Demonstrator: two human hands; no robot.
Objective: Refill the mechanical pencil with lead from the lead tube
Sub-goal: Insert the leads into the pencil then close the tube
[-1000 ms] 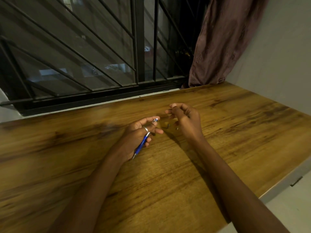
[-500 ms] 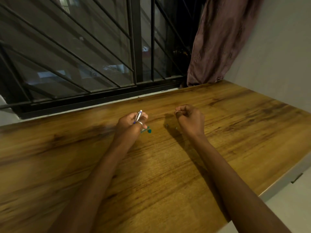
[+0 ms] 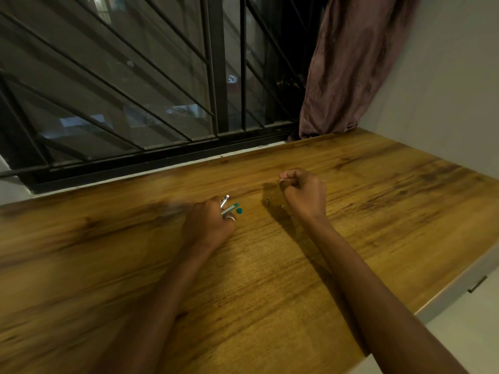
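My left hand [image 3: 208, 225] rests on the wooden desk [image 3: 270, 279] and grips the blue mechanical pencil [image 3: 224, 200]; only its silver end shows above the fingers. A clear lead tube with a teal end [image 3: 232, 207] pokes out from under the same fingers, and I cannot tell whether they hold it. Right beside the tube lies a small teal cap [image 3: 239, 211]. My right hand [image 3: 303, 194] hovers to the right as a fist, thumb against the index finger, with nothing visible in it. Two tiny dark parts [image 3: 267, 202] [image 3: 282, 206] lie on the desk by that hand.
A barred window [image 3: 162, 90] runs along the desk's far edge. A brown curtain [image 3: 351, 63] hangs at the back right corner against a pale wall [image 3: 445, 103]. The desk's right edge [image 3: 459, 282] drops to a pale floor.
My left hand has swung the pencil upright and come down onto the desk over the lead tube. The right hand has drawn back from the pencil and curled into a fist.
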